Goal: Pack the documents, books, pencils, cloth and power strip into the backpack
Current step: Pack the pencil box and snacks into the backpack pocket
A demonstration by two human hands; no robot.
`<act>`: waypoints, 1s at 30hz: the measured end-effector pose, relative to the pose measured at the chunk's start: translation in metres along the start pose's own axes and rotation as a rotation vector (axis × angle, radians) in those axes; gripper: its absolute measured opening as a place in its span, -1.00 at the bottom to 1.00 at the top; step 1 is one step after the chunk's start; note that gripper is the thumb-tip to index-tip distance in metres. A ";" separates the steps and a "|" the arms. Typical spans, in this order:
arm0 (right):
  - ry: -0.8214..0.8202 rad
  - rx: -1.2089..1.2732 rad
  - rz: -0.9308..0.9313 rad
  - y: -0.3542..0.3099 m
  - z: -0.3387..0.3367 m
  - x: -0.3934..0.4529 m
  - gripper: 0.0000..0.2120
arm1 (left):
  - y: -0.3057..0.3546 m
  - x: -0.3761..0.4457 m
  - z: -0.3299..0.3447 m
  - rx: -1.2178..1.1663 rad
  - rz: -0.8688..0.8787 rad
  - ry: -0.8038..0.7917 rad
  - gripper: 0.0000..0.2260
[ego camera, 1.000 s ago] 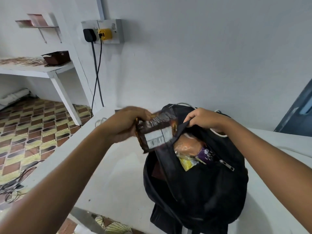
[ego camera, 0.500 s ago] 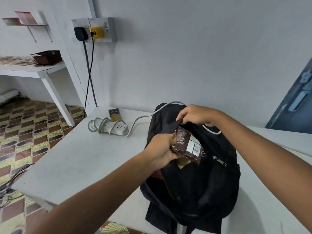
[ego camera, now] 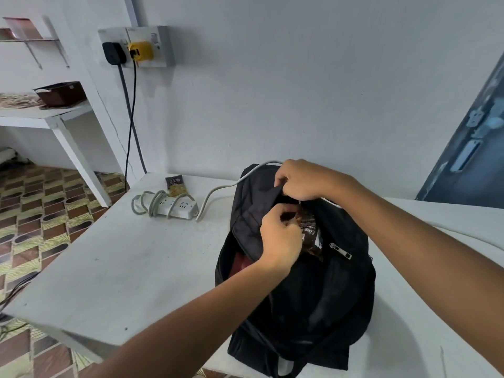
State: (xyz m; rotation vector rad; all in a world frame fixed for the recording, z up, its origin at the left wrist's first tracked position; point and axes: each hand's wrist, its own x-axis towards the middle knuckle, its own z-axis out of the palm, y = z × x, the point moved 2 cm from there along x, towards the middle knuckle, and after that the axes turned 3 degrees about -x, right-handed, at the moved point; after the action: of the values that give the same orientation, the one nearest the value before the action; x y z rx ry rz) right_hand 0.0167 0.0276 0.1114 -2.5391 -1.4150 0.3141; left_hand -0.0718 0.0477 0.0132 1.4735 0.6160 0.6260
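A black backpack (ego camera: 313, 290) stands open on the white table (ego camera: 122, 263). My right hand (ego camera: 305, 180) grips the top edge of its front pocket and holds it open. My left hand (ego camera: 281, 241) pinches a brown snack packet (ego camera: 309, 230) that sits partly inside that pocket. A dark red item (ego camera: 240, 264) shows in the main compartment. The white power strip (ego camera: 174, 207), its cord coiled round it, lies on the table to the left of the bag, and its grey cable (ego camera: 231, 185) runs behind the backpack.
A small snack packet (ego camera: 176, 184) lies behind the power strip near the wall. A wall socket (ego camera: 136, 47) holds a black and a yellow plug with cords hanging down. A white shelf (ego camera: 49, 115) with a dark box stands at the left. A blue door (ego camera: 469, 159) is at the right.
My left hand carried the brown packet from the left of the bag into the front pocket and pushed it deeper. My right hand kept hold of the pocket edge.
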 end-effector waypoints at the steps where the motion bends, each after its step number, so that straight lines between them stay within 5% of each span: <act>1: 0.010 0.002 0.006 0.001 0.000 0.000 -0.67 | 0.002 0.002 0.000 0.053 0.038 -0.043 -0.78; 7: 0.055 0.048 0.034 0.003 0.005 -0.003 -0.67 | 0.005 0.011 -0.002 0.461 0.280 -0.165 -0.85; 14: 0.103 0.078 0.052 0.002 0.006 -0.007 -0.70 | 0.003 0.010 -0.005 0.972 0.455 -0.052 -0.58; 17: 0.130 0.090 0.063 0.001 0.006 -0.009 -0.69 | 0.004 0.011 -0.004 1.076 0.565 -0.033 -0.75; 22: 0.147 0.055 0.054 -0.003 0.006 -0.016 -0.69 | -0.015 0.004 0.001 1.202 1.024 -0.269 -0.89; 26: 0.115 -0.041 0.003 -0.010 0.004 -0.024 -0.67 | -0.016 0.003 -0.008 1.436 0.838 -0.538 -0.42; 30: 0.080 -0.189 -0.060 -0.019 0.005 -0.027 -0.72 | -0.009 0.023 -0.003 1.506 0.775 -0.605 -0.56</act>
State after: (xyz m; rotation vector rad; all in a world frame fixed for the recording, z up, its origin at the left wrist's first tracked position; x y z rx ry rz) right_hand -0.0143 0.0145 0.1142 -2.6155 -1.5536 0.0704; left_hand -0.0578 0.0665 0.0042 3.2172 -0.1339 0.1398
